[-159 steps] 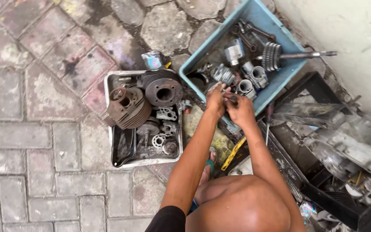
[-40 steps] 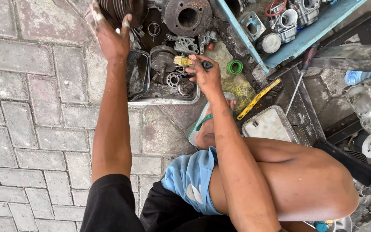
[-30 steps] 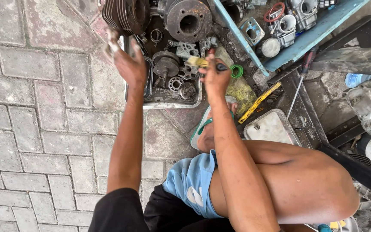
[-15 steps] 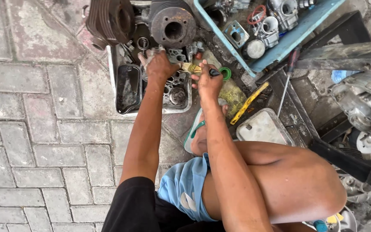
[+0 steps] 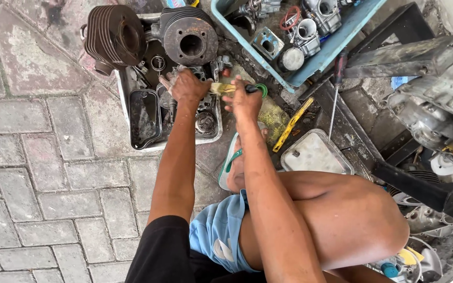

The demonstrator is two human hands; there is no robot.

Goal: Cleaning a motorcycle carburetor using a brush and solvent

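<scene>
Paving-brick floor [image 5: 38, 173] under metal tray [image 5: 123, 99], hands [image 5: 187, 86].

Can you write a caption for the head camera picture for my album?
Left hand on a greasy part over the metal tray, right hand brushing with a paintbrush.

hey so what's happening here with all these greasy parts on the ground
A person squats on grey paving over a white rectangular tray full of dark, oily engine parts. The left hand presses down on a small metal part in the tray, while the right hand holds a paintbrush with a green handle, bristles pointing at that part. Two finned cylinders sit at the tray's far end, beside a blue bin of carburettor pieces.
</scene>
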